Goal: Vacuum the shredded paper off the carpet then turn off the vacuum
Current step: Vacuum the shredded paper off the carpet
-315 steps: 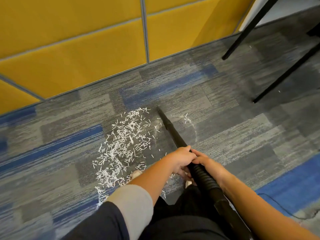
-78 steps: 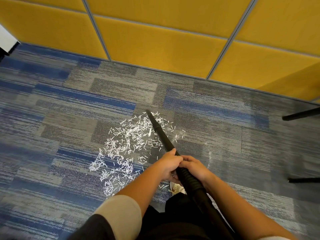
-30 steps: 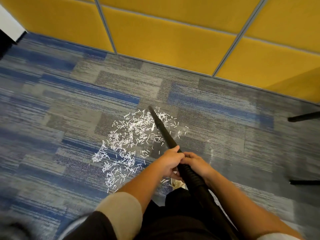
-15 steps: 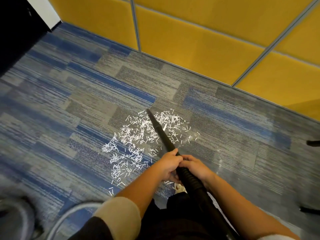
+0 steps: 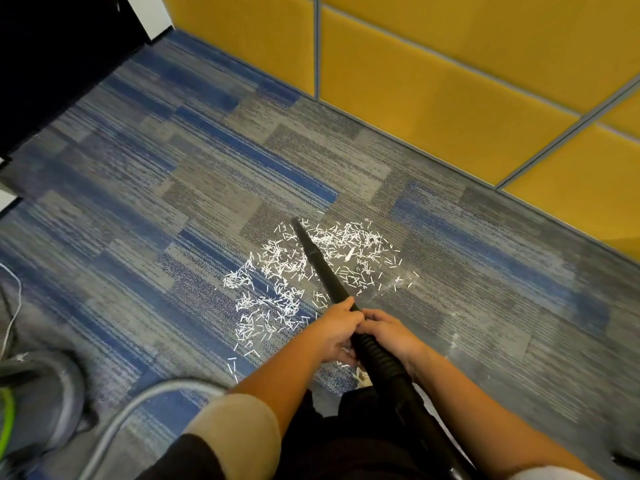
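Note:
White shredded paper (image 5: 294, 278) lies scattered over the grey and blue carpet (image 5: 173, 188) in the middle of the view. A black vacuum nozzle (image 5: 320, 265) slants across the pile, its tip at the pile's far edge. My left hand (image 5: 337, 329) grips the nozzle from the left. My right hand (image 5: 389, 332) grips it just behind, where the ribbed black hose begins. The hose runs back between my arms toward my body.
A yellow panelled wall (image 5: 450, 81) borders the carpet at the back and right. The grey vacuum body (image 5: 38, 403) with a green stripe sits at the lower left, with a grey hose (image 5: 138, 407) curving beside it. Dark furniture (image 5: 52, 57) fills the top left corner.
The view has swung left, bringing the vacuum body and its grey hose into sight at lower left. Both hands keep the same grip on the nozzle, whose tip stays in the paper.

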Available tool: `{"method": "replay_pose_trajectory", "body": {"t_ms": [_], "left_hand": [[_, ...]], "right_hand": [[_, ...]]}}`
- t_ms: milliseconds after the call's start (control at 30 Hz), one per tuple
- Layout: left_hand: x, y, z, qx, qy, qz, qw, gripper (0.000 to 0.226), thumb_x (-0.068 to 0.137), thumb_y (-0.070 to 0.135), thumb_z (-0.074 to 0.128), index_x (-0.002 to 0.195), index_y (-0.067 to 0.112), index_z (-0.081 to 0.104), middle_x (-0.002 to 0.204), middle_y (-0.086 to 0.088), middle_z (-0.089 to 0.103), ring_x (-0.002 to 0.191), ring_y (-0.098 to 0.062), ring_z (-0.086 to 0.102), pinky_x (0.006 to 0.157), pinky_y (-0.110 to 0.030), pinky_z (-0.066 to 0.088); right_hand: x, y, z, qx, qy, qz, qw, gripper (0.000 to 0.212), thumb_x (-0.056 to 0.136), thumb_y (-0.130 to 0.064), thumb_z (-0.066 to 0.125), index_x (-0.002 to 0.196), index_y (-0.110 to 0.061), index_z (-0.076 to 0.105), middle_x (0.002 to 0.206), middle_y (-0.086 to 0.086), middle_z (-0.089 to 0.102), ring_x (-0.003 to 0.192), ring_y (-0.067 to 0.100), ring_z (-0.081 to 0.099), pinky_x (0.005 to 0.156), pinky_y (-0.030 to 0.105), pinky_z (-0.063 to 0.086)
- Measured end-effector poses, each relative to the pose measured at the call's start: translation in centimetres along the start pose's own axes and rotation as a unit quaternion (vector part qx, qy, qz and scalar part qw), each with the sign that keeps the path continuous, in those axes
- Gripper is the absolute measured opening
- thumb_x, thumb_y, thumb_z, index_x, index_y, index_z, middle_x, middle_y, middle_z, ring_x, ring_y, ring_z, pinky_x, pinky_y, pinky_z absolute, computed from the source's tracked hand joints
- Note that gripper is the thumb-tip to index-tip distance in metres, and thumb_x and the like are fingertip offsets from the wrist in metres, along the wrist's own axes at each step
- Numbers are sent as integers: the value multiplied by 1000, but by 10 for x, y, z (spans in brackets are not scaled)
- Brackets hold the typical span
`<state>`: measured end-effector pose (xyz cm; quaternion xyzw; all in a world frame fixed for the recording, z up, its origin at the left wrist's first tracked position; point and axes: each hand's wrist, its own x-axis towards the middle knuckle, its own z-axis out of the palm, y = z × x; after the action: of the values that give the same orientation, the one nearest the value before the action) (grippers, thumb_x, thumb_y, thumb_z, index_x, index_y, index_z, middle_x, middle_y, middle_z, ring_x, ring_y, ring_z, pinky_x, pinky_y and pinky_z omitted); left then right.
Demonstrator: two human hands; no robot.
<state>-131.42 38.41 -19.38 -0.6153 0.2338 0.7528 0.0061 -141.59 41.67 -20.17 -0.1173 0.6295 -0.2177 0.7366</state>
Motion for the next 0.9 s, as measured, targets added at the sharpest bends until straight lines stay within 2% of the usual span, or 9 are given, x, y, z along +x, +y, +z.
{"method": "replay_pose_trajectory", "body": {"t_ms": [100, 200, 367, 467, 533, 600, 700, 800, 900], "left_hand": [[-2, -3, -8, -12, 0, 0, 1000, 61, 99, 11, 39, 150, 36, 17, 127, -9, 51, 87, -23, 58, 51, -37, 53], [-2, -6, -15, -10, 8, 5, 1000, 61, 98, 9, 38, 150, 35, 19, 127, -8, 48, 84, -21, 56, 54, -39, 53], [-2, -4, -13, 11, -1, 5, 1000, 61, 98, 8, 39, 150, 34, 20, 130, -10, 46, 81, -21, 55, 64, -43, 54], [0, 2, -2, 38, -13, 6, 999, 59, 99, 10, 37, 150, 35, 19, 126, -13, 48, 70, -18, 52, 58, -38, 54], [2, 6, 8, 57, -18, 6, 998, 59, 99, 10, 37, 150, 35, 19, 113, -11, 49, 65, -16, 49, 61, -38, 54], [5, 9, 17, 67, -22, 5, 997, 59, 99, 11, 37, 149, 36, 19, 108, -7, 47, 71, -18, 51, 70, -41, 54], [10, 15, 30, 78, -33, 4, 996, 59, 99, 11, 38, 149, 37, 20, 115, -7, 48, 87, -23, 55, 78, -46, 54], [13, 19, 41, 87, -39, 7, 995, 59, 99, 11, 38, 149, 37, 21, 95, -5, 50, 74, -19, 54, 76, -45, 55], [15, 21, 44, 88, -43, 1, 995, 58, 100, 11, 37, 149, 38, 20, 101, -4, 50, 77, -19, 54, 74, -44, 55]], "right_hand": [[3, 1, 10, 6, -3, 6, 1000, 27, 89, 7, 49, 111, -8, 50, 75, 20, 59, 52, 27, 58, 42, 30, 52], [5, 3, 16, 3, 1, 10, 1000, 34, 88, 7, 50, 120, -5, 47, 74, 20, 58, 53, 28, 57, 41, 30, 52], [3, 5, 12, 10, 14, 10, 1000, 29, 88, 6, 51, 114, -8, 49, 80, 20, 59, 51, 25, 59, 40, 28, 51], [-1, 6, 1, 37, 22, 7, 999, 23, 89, 6, 50, 107, -8, 52, 75, 21, 59, 46, 24, 59, 40, 28, 51], [-4, 7, -8, 44, 29, -2, 999, 23, 88, 6, 49, 108, -6, 53, 74, 21, 59, 43, 24, 59, 39, 28, 51], [-6, 7, -17, 42, 47, -16, 998, 23, 88, 6, 50, 108, -5, 55, 74, 20, 61, 43, 23, 60, 40, 28, 50], [-9, 6, -29, 47, 77, -25, 996, 22, 87, 4, 53, 104, -10, 55, 73, 20, 63, 43, 23, 61, 39, 27, 49], [-10, 6, -39, 51, 91, -27, 994, 26, 86, 3, 54, 108, -11, 56, 73, 18, 64, 44, 22, 61, 40, 27, 49], [-9, 4, -43, 48, 89, -25, 995, 26, 86, 3, 54, 109, -11, 55, 75, 17, 64, 45, 20, 62, 41, 26, 50]]}}
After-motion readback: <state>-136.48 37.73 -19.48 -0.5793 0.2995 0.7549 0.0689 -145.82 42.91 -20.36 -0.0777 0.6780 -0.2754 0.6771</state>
